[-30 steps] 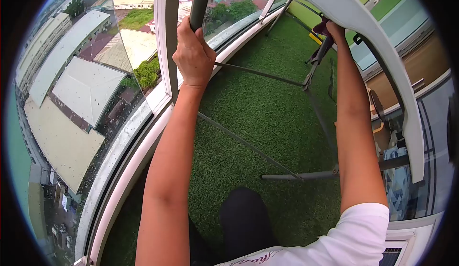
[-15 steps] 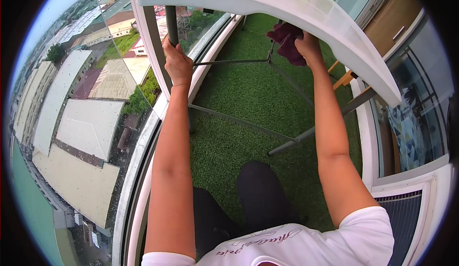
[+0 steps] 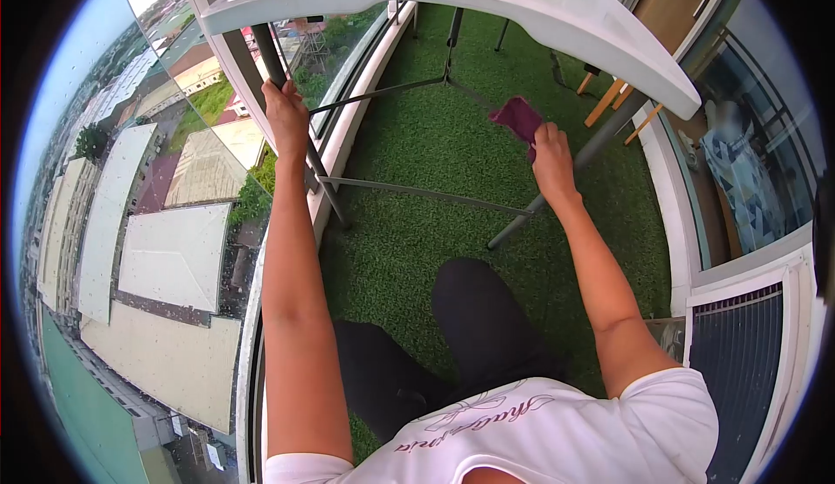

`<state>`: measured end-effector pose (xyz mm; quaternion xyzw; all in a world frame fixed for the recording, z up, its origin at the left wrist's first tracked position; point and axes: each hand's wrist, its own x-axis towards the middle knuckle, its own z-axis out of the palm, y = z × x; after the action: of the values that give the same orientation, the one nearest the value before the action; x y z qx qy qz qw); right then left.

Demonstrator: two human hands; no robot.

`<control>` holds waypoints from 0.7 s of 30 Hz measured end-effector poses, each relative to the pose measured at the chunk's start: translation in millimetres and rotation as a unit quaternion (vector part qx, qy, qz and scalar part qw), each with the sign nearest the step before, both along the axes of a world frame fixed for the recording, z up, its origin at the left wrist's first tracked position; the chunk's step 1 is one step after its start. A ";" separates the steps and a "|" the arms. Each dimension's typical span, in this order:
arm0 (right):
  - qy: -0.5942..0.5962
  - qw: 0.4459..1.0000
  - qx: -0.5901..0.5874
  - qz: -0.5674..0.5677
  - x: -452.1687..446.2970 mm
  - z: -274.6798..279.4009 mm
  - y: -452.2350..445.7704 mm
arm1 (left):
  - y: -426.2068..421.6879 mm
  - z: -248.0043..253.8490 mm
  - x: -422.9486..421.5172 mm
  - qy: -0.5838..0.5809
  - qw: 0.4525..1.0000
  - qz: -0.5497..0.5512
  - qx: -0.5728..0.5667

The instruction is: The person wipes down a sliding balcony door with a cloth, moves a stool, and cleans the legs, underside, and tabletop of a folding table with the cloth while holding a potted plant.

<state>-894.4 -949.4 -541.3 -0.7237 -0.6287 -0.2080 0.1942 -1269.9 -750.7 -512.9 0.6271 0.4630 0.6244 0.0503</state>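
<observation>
Left of the right table leg (image 3: 611, 134), the fingers of the right hand (image 3: 553, 164) pinched a cloth (image 3: 517, 120), loose end pointing away from it, while the left hand (image 3: 286, 117) gripped the left leg (image 3: 268, 54).

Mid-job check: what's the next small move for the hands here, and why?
Probably bring the maroon cloth onto the right table leg. The right hand holds the cloth near that leg, with none of it wrapped around the tube, while the left hand grips the left table leg, which may help steady things.
</observation>
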 end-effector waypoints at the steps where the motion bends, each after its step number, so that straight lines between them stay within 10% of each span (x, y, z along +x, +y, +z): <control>1: -0.003 1.000 0.018 0.001 -3.9 -0.7 1.9 | -1.5 2.8 -1.5 -0.006 1.000 -0.010 -0.014; 9: 0.152 0.904 0.259 0.304 -97.1 36.3 83.7 | -8.6 18.5 -17.5 0.001 0.995 -0.074 -0.070; 21: 0.155 0.861 0.215 0.434 -268.6 -19.0 156.1 | -6.4 21.8 -18.4 0.055 0.995 -0.010 -0.087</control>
<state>-1162.9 -793.3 -560.3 -0.3403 -0.7806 -0.1177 0.5108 -1288.3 -757.1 -491.0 0.6582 0.5114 0.5459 0.0851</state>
